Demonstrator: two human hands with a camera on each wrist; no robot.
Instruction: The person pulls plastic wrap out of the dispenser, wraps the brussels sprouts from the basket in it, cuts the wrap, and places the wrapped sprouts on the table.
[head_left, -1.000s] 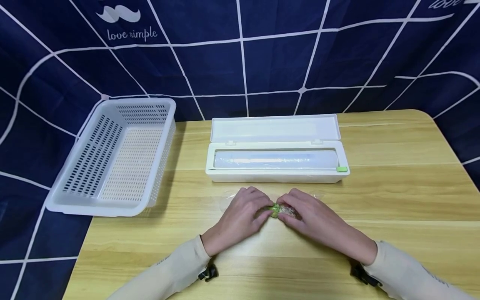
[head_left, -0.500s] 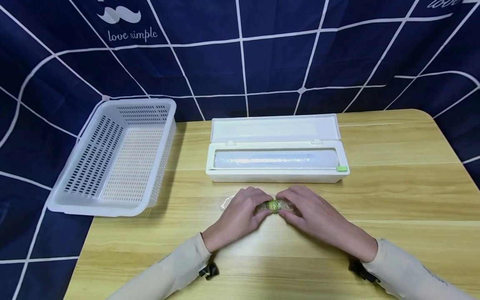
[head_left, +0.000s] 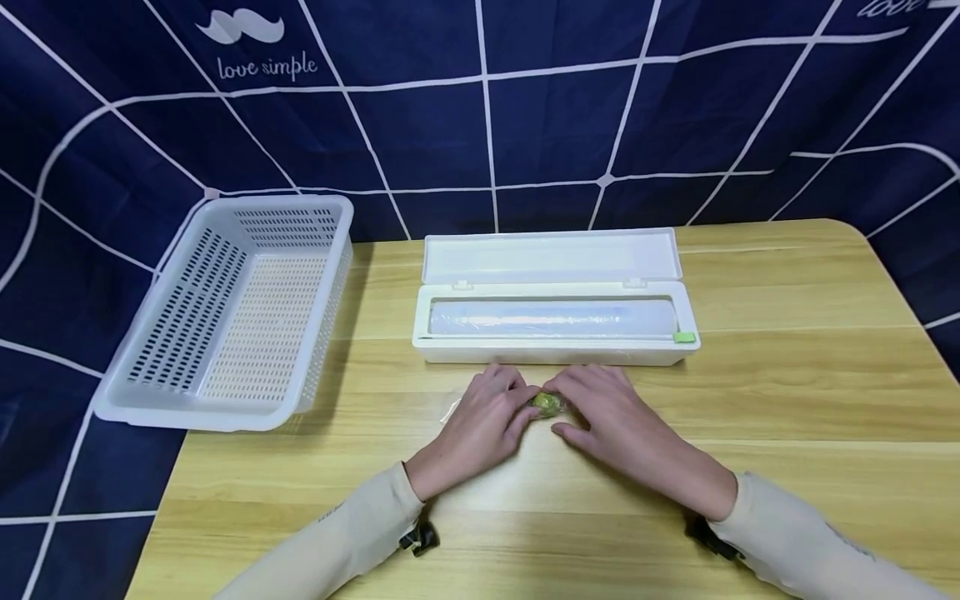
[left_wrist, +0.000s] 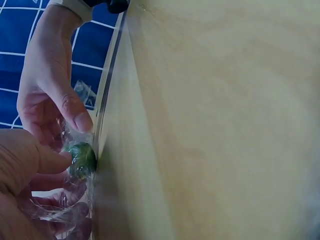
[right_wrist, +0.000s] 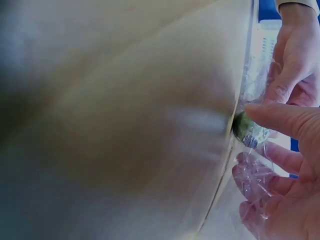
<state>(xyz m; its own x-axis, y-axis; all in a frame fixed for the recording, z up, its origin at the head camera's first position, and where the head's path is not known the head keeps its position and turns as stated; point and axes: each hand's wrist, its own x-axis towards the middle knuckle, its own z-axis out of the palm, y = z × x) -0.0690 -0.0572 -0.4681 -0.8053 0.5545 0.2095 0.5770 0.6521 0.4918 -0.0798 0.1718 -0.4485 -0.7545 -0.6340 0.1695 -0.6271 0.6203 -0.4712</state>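
Note:
A small round green fruit [head_left: 547, 405], its exact kind unclear, lies on the table loosely wrapped in clear cling film [left_wrist: 67, 212]. My left hand [head_left: 483, 425] pinches the wrapped fruit between thumb and fingers. On the other side, my right hand [head_left: 611, 429] arches over the fruit, its fingertips at the far side; in the head view its thumb is apart from the fruit. Through the film, the right hand's spread fingers [right_wrist: 250, 175] show in the right wrist view. A loose edge of film sticks out left of the left hand.
Behind the hands stands a white cling film box [head_left: 555, 354] with its lid raised, a film roll [head_left: 551, 317] inside and a green slider [head_left: 684, 337] at its right end. A white perforated basket [head_left: 318, 333] stands at the left. A dark blue checked cloth [head_left: 555, 133] hangs behind.
Both hands have shifted slightly away from me, the right one also leftward. The right thumb has come away from the wrapped fruit, which shows more now. The box and basket stay put.

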